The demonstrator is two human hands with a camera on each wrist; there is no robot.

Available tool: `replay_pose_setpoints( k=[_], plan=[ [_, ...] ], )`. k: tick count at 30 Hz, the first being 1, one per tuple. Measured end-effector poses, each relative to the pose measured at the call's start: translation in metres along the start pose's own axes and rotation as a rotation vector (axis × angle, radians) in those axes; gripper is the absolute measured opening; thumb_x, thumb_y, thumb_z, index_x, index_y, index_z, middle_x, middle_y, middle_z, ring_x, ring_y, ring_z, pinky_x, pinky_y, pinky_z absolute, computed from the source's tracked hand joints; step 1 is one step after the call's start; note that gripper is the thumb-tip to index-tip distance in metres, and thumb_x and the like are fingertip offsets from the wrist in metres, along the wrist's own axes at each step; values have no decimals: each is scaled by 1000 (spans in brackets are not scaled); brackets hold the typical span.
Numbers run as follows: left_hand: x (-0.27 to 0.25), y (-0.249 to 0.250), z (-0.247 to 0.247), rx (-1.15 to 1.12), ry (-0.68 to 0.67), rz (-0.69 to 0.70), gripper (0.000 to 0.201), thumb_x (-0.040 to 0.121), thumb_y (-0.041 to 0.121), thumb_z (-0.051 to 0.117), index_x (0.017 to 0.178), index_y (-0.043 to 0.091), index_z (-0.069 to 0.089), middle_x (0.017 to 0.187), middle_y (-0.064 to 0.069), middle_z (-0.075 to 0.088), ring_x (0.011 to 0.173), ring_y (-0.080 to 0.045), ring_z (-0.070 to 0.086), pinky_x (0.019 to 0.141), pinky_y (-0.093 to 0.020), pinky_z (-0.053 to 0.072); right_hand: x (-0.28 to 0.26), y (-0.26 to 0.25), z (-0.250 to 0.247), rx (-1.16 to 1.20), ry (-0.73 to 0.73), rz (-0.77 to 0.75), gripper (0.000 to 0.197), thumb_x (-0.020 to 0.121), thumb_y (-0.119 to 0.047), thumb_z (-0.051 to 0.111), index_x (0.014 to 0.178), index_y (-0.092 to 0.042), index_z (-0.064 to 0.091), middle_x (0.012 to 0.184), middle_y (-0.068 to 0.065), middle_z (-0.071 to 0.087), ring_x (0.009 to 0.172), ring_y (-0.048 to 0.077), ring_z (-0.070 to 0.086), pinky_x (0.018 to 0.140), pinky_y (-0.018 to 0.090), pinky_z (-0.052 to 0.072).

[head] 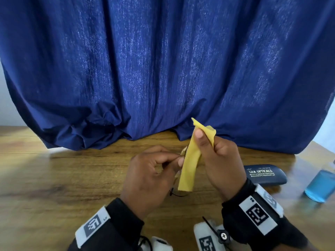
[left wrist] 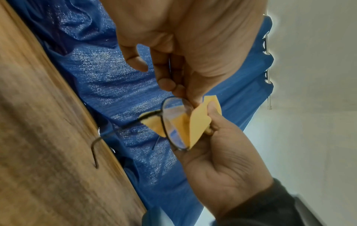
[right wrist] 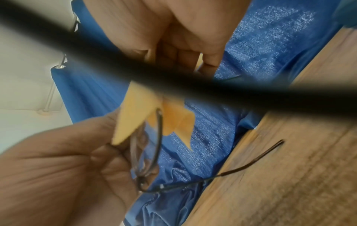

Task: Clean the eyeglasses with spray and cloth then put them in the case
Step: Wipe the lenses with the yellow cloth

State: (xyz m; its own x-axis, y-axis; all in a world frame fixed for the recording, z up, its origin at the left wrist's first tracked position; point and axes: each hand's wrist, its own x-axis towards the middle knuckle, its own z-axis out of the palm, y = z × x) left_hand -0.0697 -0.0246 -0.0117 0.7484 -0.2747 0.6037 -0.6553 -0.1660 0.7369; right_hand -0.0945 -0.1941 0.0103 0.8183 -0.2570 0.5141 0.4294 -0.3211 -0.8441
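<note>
Both hands are raised over the wooden table (head: 72,178), close together near the middle. The left hand (head: 150,176) has its fingers curled, pinching the thin-rimmed eyeglasses (left wrist: 174,123) at the frame; from the head view the glasses are almost wholly hidden behind this hand and the cloth, only a dark temple tip showing below. The right hand (head: 219,162) grips the yellow cloth (head: 190,160), thumb pressed on its upper part, the cloth folded over one lens so that it lies on both faces of it. In the left wrist view one temple arm sticks out toward the table, its hooked end clear of the hands.

Well to the right on the table lies a dark glasses case (head: 266,175), closed, with white lettering on top. Just right of it, at the frame edge, stands a spray bottle (head: 320,185) of blue liquid, partly cut off. A blue curtain (head: 163,69) hangs behind, its hem bunched on the far side of the table.

In the right wrist view a blurred black strap (right wrist: 173,79) crosses the picture and covers the fingertips of the right hand
</note>
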Motion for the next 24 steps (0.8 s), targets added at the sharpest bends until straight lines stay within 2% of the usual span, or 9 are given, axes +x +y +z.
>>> replay_pose_setpoints(
  k=[3,6,8,11,13,16,20,21,24],
  plan=[
    [4,-2,-5,17,42,-58,7,87,26,78,84,27,84,82,12,76,81,-6,68,67,-6,43,2,6,2,-1,-62,50,38,102,-32,56,83,-4,72,81,13,77,77,31,72,75,45,59],
    [6,-3,-9,16,93,-104,8,88,21,78,84,25,84,82,13,78,83,1,69,68,-3,44,6,12,-2,-19,-34,77,32,100,-30,61,85,-4,73,81,24,72,72,37,67,72,55,55],
    [7,-4,-13,-6,130,-130,9,90,23,76,87,26,84,86,18,80,88,4,71,73,-4,47,12,15,-10,10,103,98,27,97,-25,67,82,-3,73,79,24,72,68,24,62,68,50,54],
    [10,-4,-18,-116,172,-205,12,92,23,73,87,24,83,87,17,81,91,3,74,79,-6,51,21,17,-26,107,280,147,12,94,-19,72,84,-13,76,88,15,78,79,14,67,75,38,58],
    [10,-2,-19,-172,178,-247,14,93,22,72,86,22,83,87,14,82,90,2,75,79,-8,53,23,18,-32,117,307,176,10,95,-19,71,94,-9,75,81,3,76,74,7,67,71,27,57],
    [9,0,-16,-165,144,-274,14,93,24,73,84,25,83,85,13,82,87,-1,76,78,-11,54,22,15,-30,130,289,187,7,94,-17,71,98,-12,75,73,-4,73,72,9,65,73,29,57],
    [7,3,-11,-164,71,-276,13,91,29,75,83,22,83,81,10,82,79,-4,74,69,-9,51,13,9,-17,-42,204,3,15,96,-19,67,84,-14,73,75,11,68,65,5,56,63,29,47],
    [6,4,-10,-152,57,-260,14,90,30,75,82,22,83,80,9,81,76,-3,72,68,-9,50,10,7,-13,-122,139,-90,17,97,-22,67,82,-16,72,76,6,64,66,4,54,63,26,45],
    [5,5,-8,-98,48,-199,13,90,28,76,80,21,82,78,10,80,70,1,69,64,-8,47,5,6,-5,-303,-31,-294,16,96,-37,60,100,-33,75,112,-10,60,100,9,60,82,18,48]
  ],
)
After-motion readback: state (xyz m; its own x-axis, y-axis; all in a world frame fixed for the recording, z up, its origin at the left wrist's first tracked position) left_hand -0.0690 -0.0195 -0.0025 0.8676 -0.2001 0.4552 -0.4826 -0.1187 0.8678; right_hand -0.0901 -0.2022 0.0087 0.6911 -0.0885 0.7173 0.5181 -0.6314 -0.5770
